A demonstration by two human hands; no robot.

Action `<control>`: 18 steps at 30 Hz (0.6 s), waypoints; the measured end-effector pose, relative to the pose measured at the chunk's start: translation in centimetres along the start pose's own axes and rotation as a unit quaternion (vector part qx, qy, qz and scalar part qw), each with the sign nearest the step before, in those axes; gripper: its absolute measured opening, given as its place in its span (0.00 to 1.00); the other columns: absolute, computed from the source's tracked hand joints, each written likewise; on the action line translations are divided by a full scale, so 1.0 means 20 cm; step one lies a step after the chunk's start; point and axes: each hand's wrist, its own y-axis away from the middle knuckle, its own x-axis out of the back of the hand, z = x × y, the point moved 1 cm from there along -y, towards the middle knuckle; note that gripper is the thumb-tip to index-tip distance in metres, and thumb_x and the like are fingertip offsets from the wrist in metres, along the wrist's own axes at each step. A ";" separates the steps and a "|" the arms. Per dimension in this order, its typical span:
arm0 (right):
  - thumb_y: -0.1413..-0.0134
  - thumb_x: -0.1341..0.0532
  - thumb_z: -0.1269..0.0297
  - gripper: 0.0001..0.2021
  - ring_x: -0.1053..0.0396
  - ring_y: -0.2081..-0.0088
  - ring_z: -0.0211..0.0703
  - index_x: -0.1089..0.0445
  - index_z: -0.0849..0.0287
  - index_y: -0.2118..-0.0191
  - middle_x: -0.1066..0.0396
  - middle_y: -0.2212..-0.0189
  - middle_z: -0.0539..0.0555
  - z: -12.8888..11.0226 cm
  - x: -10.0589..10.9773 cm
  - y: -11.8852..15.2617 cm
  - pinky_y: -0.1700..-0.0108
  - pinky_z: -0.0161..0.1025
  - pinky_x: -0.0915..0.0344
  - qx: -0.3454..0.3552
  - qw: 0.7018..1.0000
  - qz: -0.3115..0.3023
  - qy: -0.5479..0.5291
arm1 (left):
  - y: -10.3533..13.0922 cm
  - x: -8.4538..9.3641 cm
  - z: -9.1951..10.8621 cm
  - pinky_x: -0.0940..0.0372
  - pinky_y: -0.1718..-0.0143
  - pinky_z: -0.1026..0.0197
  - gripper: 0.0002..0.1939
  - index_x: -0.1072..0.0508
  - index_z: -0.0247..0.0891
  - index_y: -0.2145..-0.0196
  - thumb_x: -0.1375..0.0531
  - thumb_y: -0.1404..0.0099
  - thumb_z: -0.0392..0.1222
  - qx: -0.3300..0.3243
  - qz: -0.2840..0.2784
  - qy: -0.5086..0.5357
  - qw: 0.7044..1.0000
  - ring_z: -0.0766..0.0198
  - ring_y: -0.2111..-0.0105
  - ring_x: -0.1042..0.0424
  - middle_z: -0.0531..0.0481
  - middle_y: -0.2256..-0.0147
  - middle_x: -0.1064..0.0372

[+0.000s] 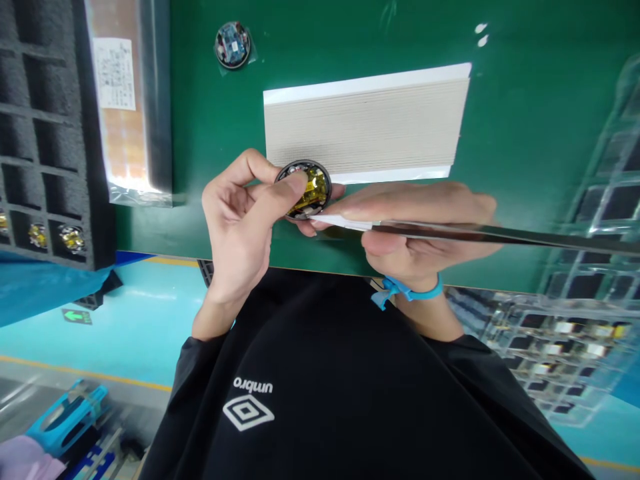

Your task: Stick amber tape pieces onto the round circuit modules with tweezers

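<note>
A round black-rimmed part with yellow film and small components inside is pinched by my left hand, its thumb lying over the face. To the right, my right hand is closed around long dark tweezers. A thin white strip runs from the tweezers' end to the lower edge of the round part. Just beyond the hands lies a sheet of narrow beige strips with white borders. Farther back, a second round part with a blue board rests on the green table.
On the left stands a black foam tray with several compartments, some holding yellow parts. Beside it is a plastic-wrapped package with a white label. Clear plastic trays with dark pieces line the right side.
</note>
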 end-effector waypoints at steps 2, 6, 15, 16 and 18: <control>0.24 0.33 0.48 0.12 0.12 0.52 0.51 0.15 0.36 0.42 0.14 0.54 0.44 0.00 -0.03 0.00 0.44 0.48 0.12 0.040 0.998 0.041 -0.035 | 0.00 -0.01 0.00 0.17 0.69 0.45 0.30 0.36 0.49 0.70 0.31 0.30 0.74 -0.001 0.028 0.011 1.000 0.40 0.55 0.11 0.54 0.77 0.25; 0.28 0.29 0.55 0.17 0.13 0.51 0.52 0.18 0.31 0.38 0.15 0.52 0.42 0.01 -0.06 0.01 0.42 0.49 0.13 0.055 0.996 0.043 -0.057 | 0.00 -0.02 -0.01 0.18 0.70 0.48 0.30 0.31 0.48 0.71 0.28 0.36 0.75 -0.005 0.077 -0.005 0.997 0.40 0.57 0.11 0.53 0.73 0.20; 0.26 0.31 0.56 0.17 0.12 0.54 0.51 0.19 0.27 0.38 0.15 0.55 0.40 -0.02 -0.13 0.00 0.53 0.48 0.12 0.092 0.987 0.128 -0.023 | 0.02 -0.01 -0.02 0.16 0.66 0.48 0.25 0.29 0.47 0.67 0.29 0.29 0.68 -0.036 0.049 0.004 0.998 0.44 0.57 0.11 0.55 0.74 0.23; 0.26 0.31 0.55 0.16 0.12 0.55 0.50 0.18 0.30 0.38 0.14 0.56 0.41 -0.02 -0.14 0.00 0.53 0.48 0.12 0.104 0.986 0.129 -0.022 | 0.02 -0.02 -0.02 0.17 0.67 0.49 0.25 0.29 0.47 0.68 0.28 0.28 0.67 -0.043 0.049 0.007 0.998 0.45 0.58 0.10 0.56 0.75 0.24; 0.26 0.30 0.55 0.12 0.12 0.58 0.48 0.15 0.36 0.41 0.14 0.57 0.43 -0.02 -0.14 -0.01 0.56 0.45 0.13 0.120 0.983 0.137 0.004 | 0.02 -0.02 -0.02 0.18 0.69 0.51 0.24 0.30 0.47 0.69 0.27 0.28 0.64 -0.060 0.054 0.023 0.996 0.49 0.63 0.11 0.58 0.76 0.25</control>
